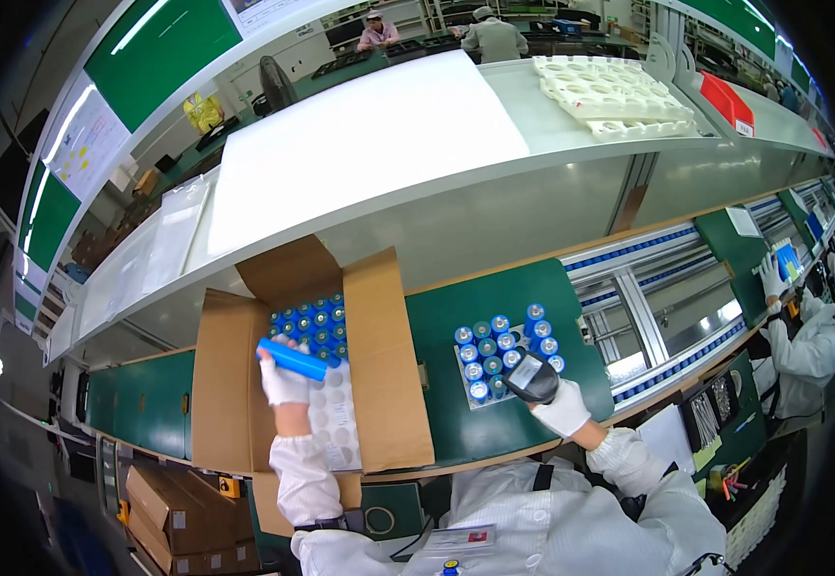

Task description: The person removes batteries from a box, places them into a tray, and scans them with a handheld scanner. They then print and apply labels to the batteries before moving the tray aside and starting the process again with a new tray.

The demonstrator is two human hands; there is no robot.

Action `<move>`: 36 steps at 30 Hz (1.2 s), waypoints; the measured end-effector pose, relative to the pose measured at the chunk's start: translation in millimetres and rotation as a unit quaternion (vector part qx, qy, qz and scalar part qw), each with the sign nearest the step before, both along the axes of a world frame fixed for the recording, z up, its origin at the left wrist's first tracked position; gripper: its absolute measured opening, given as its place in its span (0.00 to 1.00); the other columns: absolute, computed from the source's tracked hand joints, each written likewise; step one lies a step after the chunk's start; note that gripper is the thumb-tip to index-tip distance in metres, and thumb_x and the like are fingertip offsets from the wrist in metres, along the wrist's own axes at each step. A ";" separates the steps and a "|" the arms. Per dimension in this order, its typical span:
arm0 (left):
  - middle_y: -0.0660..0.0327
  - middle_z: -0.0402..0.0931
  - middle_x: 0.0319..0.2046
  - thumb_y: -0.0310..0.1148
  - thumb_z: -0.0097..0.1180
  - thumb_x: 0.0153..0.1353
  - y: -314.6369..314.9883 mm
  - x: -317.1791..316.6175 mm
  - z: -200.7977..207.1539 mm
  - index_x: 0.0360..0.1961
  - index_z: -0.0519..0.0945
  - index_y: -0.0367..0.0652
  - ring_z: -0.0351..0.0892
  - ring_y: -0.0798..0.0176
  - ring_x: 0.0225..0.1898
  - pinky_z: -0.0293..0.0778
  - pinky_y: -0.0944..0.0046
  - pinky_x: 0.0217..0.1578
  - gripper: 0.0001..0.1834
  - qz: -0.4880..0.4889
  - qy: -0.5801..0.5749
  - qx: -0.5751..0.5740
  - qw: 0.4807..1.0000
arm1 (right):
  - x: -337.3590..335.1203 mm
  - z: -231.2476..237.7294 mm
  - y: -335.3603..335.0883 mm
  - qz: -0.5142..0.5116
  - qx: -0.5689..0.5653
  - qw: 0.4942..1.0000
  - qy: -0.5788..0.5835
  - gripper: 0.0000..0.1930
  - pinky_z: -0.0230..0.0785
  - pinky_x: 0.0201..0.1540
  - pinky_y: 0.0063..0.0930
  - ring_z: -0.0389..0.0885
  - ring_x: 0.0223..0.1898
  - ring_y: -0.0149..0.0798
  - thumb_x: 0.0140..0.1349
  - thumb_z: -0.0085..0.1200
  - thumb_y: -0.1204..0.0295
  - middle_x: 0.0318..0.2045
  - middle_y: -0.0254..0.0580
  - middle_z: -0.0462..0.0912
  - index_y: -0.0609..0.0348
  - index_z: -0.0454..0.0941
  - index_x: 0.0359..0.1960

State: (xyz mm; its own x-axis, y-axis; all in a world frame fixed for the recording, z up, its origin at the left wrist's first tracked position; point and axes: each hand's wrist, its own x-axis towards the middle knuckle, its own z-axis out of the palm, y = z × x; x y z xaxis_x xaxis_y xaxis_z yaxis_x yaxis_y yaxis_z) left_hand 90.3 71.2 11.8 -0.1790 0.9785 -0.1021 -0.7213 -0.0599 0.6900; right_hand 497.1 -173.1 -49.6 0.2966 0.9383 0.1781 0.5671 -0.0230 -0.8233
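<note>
My left hand [283, 384], in a white glove, is closed round a blue cylindrical battery cell [297, 360] held lengthwise over an open cardboard box [221, 394]. Inside the box, blue cells [314, 317] stand upright in rows at the far end. A white tray with round pockets [334, 418] shows at the near end. My gloved right hand [564, 411] grips a dark handheld scanner [532, 377] beside a cluster of upright blue cells [484, 349]. These stand in a white holder on the green bench, partly covered by the scanner.
A roller conveyor [643, 312] lies right of the green bench mat [437, 422]. Above the bench runs a shelf [369, 144] with white plastic trays [609, 91] and a red bin [725, 104]. Another person [806, 350] works at the far right. Cardboard boxes [187, 518] stand lower left.
</note>
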 end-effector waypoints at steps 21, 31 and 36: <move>0.58 0.77 0.30 0.43 0.55 0.67 -33.7 356.6 -40.4 0.44 0.76 0.46 0.79 0.59 0.28 0.78 0.55 0.26 0.13 -0.388 0.212 -0.216 0.870 | 63.7 11.9 -28.8 0.049 -0.023 0.998 -0.027 0.19 0.77 0.39 0.43 0.83 0.35 0.56 0.45 0.64 0.64 0.32 0.54 0.83 0.60 0.79 0.38; 0.52 0.82 0.42 0.35 0.70 0.52 -38.8 368.8 -79.7 0.52 0.78 0.40 0.82 0.56 0.40 0.76 0.62 0.42 0.27 -0.219 0.591 0.052 0.775 | 91.9 10.1 -36.1 0.014 -0.018 0.998 0.063 0.19 0.76 0.42 0.39 0.83 0.40 0.55 0.46 0.64 0.67 0.35 0.55 0.84 0.60 0.80 0.41; 0.50 0.79 0.50 0.37 0.74 0.44 -40.2 359.8 -109.4 0.49 0.81 0.49 0.76 0.48 0.55 0.66 0.53 0.61 0.28 -0.210 0.775 0.165 0.573 | 93.9 6.2 -30.9 0.013 -0.037 0.998 0.052 0.19 0.76 0.42 0.40 0.83 0.40 0.56 0.46 0.64 0.67 0.36 0.56 0.84 0.60 0.80 0.42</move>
